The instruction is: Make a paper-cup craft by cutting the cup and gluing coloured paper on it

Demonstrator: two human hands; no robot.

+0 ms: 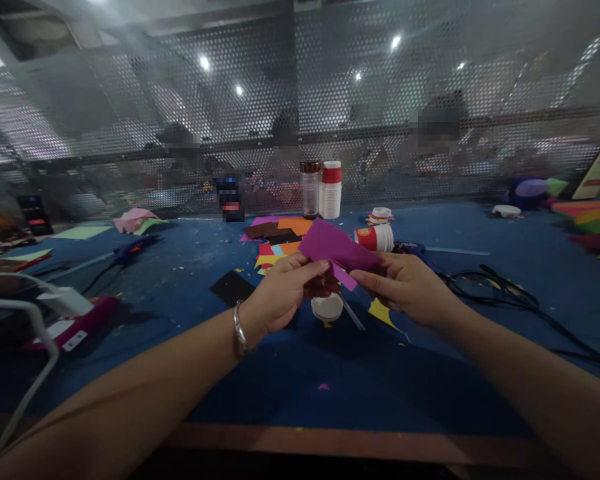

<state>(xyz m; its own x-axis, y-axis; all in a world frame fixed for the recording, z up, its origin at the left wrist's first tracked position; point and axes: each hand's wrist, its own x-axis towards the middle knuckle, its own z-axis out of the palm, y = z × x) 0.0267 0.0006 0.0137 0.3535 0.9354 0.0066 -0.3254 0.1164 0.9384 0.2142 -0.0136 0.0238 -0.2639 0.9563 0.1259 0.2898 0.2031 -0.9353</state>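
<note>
A sheet of purple paper (335, 245) is held up at a tilt between both hands above the table. My left hand (285, 287), with a silver bangle at its wrist, pinches its left side, the thumb lying on top. At the right side my right hand (405, 283) grips the sheet between thumb and fingers. A narrow lighter purple flap or strip (344, 275) shows at its lower edge; whether it is joined to the sheet I cannot tell. Below the hands are a small white round cup or lid (327, 307), a thin grey stick (353, 313) and a yellow paper scrap (383, 312).
Coloured sheets (267, 257) and a black piece (231, 289) lie behind. A clear jar (310, 191) stands beside stacked paper cups (332, 190); more cups (373, 237) lie sideways. Black cable (505, 293) runs at right, a pink power strip (80, 327) at left. A perforated screen (260, 100) rises behind.
</note>
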